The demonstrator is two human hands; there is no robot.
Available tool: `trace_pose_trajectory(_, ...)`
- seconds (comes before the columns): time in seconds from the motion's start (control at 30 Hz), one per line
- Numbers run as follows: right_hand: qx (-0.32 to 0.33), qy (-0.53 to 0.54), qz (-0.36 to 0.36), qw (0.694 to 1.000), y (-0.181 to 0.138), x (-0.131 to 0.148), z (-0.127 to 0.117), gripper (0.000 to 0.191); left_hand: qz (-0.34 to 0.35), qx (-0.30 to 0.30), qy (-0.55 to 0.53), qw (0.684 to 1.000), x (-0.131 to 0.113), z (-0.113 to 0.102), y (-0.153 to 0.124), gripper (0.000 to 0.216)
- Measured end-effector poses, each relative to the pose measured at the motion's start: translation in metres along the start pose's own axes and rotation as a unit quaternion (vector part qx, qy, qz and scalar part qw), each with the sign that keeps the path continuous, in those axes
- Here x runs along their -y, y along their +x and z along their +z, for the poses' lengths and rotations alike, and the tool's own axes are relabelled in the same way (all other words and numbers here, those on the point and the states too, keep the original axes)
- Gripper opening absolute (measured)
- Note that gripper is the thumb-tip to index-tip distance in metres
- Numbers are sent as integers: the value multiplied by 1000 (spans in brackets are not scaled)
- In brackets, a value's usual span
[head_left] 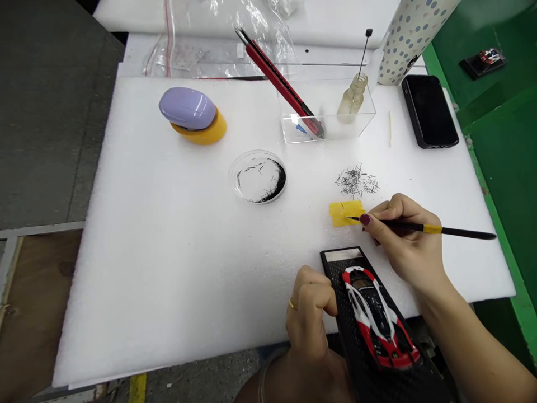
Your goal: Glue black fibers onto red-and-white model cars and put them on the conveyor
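My left hand (312, 319) grips the edge of a black textured display base (342, 313), on which a red, white and black model car (380, 319) sits. The base is tilted at the near edge of the white foam sheet. My right hand (405, 240) pinches a thin black fine-tipped tool (455, 230) with a yellow band, which looks like a fine brush. Its tip touches or hovers just over a piece of yellow tape (346, 214) with tiny dark marks on it. Just beyond the tape lies a loose pile of short black slivers (356, 182).
A clear round dish (241, 196) holds more black slivers. Behind it, a clear tray (289, 131) holds red tweezers (279, 81) and a small glass bottle (352, 101). Around them are a lilac case (187, 106) on a yellow tape roll (205, 134), a black phone-like device (430, 112) and a dotted cup (409, 45).
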State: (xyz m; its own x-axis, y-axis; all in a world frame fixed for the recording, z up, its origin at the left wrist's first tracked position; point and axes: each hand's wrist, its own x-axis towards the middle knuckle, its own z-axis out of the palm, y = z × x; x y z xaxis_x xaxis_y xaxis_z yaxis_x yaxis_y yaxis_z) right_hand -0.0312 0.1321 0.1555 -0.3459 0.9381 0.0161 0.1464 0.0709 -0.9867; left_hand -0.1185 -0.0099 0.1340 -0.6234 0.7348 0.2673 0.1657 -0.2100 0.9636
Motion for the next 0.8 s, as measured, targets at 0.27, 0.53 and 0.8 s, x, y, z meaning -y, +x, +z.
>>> trace_pose_trajectory(0.27,13,187,-25,982,-20,10,-4,24,-40,-8,-34,999,-3,-2,-1,25)
trace_pose_trajectory(0.53,-39,284,-21,958,-65,7,0,20,-37,-34,-38,998,-4,3,4,27)
trace_pose_trajectory(0.8,15,318,3,948,-68,1,-2,16,-40,-69,-29,996,-8,9,5,27)
